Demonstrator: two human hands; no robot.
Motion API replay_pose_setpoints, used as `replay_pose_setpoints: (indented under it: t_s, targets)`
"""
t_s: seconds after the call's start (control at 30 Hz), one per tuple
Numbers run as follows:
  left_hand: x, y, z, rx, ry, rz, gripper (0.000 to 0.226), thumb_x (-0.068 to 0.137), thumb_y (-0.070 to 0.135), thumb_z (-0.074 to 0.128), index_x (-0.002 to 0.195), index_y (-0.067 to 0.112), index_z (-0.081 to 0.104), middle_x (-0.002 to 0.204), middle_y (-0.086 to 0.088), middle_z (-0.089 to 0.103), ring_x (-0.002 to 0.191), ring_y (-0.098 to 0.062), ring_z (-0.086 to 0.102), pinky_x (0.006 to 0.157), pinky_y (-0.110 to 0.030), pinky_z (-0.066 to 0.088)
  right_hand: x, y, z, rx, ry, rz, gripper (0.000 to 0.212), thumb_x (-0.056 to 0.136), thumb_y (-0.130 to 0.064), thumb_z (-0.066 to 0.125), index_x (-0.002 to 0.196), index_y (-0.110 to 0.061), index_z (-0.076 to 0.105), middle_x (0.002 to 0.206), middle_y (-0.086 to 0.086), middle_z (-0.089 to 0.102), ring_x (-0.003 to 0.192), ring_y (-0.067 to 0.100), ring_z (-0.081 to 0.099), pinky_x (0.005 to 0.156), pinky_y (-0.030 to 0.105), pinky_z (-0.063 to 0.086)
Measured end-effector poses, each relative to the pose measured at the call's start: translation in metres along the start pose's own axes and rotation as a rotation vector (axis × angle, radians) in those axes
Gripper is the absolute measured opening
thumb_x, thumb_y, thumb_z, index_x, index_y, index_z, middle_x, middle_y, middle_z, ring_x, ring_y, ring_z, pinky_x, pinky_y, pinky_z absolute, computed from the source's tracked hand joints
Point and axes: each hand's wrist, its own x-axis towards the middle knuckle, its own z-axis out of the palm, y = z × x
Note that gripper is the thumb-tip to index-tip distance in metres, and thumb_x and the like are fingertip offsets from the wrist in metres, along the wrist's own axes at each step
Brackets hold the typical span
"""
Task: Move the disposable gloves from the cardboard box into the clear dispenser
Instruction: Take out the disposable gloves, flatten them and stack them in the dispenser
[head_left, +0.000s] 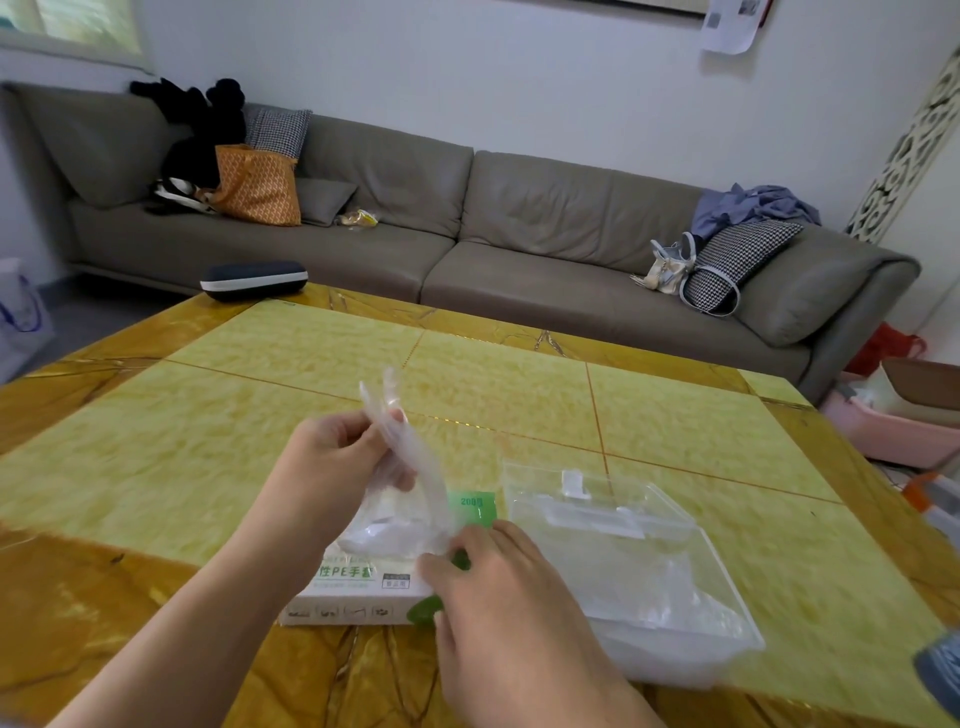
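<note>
Head view: left hand (332, 457) fingers (387, 475) pinch gloves (410, 467) above cardboard box (358, 592).

2 bare forearms, left grip (332, 457), right grip (498, 597)

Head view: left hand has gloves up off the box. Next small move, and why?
Probably carry the thin clear plastic gloves rightward to the clear plastic dispenser. The left hand grips them raised above the white-and-green cardboard box, the dispenser lies just right of the box, and the right hand rests on the box.
</note>
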Motion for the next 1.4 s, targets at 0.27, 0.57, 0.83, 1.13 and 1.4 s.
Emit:
replay_pose_setpoints:
  t_s: [0.27,0.57,0.83,1.13,1.4]
  targets:
    - [-0.001,0.0,0.0,0.095,-0.113,-0.061,0.049,0.106,0.041,0.052,0.077,0.012,0.079,0.078,-0.016,0.075,0.072,-0.028,0.066,0.084,-0.046,0.053,0.017,0.003,-0.014,0.306,0.293,0.226,0.038,0.101,-0.051,0.057,0.121,-0.028,0.034,0.108,-0.014,0.049,0.094,0.008,0.053,0.079,0.025,0.052]
    - [0.006,-0.004,-0.022,0.261,-0.169,0.031,0.028,0.106,0.022,0.055,0.091,0.019,0.079,0.084,-0.003,0.078,0.073,-0.024,0.066,0.072,-0.031,0.05,0.047,0.028,-0.01,0.632,0.387,0.286,0.029,0.101,-0.008,0.06,0.082,-0.025,0.075,0.074,-0.011,0.071,0.066,0.007,0.066,0.058,0.023,0.053]
    - [0.004,-0.003,-0.031,0.347,-0.042,0.11,0.023,0.102,0.02,0.06,0.09,0.029,0.078,0.081,0.0,0.076,0.077,-0.033,0.068,0.076,-0.049,0.059,0.053,0.031,-0.013,0.819,0.484,0.375,0.024,0.1,-0.015,0.06,0.082,-0.026,0.071,0.076,-0.008,0.074,0.074,0.003,0.069,0.063,0.014,0.052]
    - [-0.008,-0.017,-0.007,0.951,-0.47,0.059,0.031,0.1,0.024,0.047,0.084,0.044,0.063,0.093,0.021,0.064,0.085,-0.001,0.059,0.077,-0.022,0.052,0.05,0.034,-0.016,1.022,0.49,0.434,0.027,0.1,-0.011,0.058,0.079,-0.017,0.073,0.075,0.0,0.076,0.075,0.019,0.072,0.082,0.049,0.061]
    - [-0.012,-0.021,0.009,1.105,-0.446,0.085,0.036,0.105,0.023,0.033,0.112,0.036,0.066,0.113,0.016,0.061,0.103,-0.009,0.056,0.085,-0.027,0.046,0.041,0.037,-0.042,1.224,0.659,0.299,0.021,0.105,-0.007,0.054,0.092,-0.004,0.07,0.08,0.007,0.078,0.084,0.022,0.076,0.09,0.037,0.058]
